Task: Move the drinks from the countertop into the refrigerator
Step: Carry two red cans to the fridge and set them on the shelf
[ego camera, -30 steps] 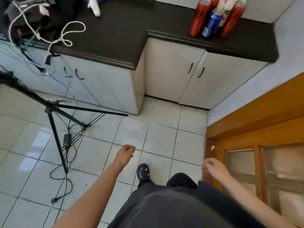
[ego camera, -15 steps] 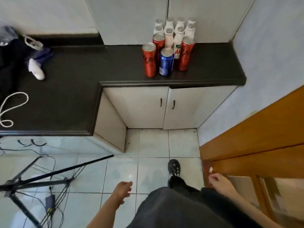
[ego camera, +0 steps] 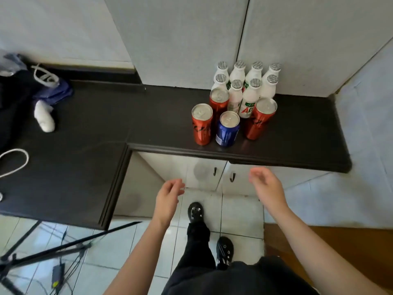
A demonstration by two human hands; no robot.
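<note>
A cluster of drinks stands on the black countertop near its front edge. At the front are a red can, a blue can and a second red can; a third red can is behind them. Several white bottles with silver caps stand in rows at the back against the wall. My left hand and my right hand hover below the counter edge, both empty with loosely curled fingers, short of the cans. No refrigerator is in view.
White cabinet doors sit under the counter. A tripod with cables stands on the tiled floor at lower left. White cord, a white object and dark bags lie on the left counter. A wooden door is at right.
I have stepped closer to the counter, and the drinks now fill more of the view. Both hands have risen from beside my legs to just below the counter edge.
</note>
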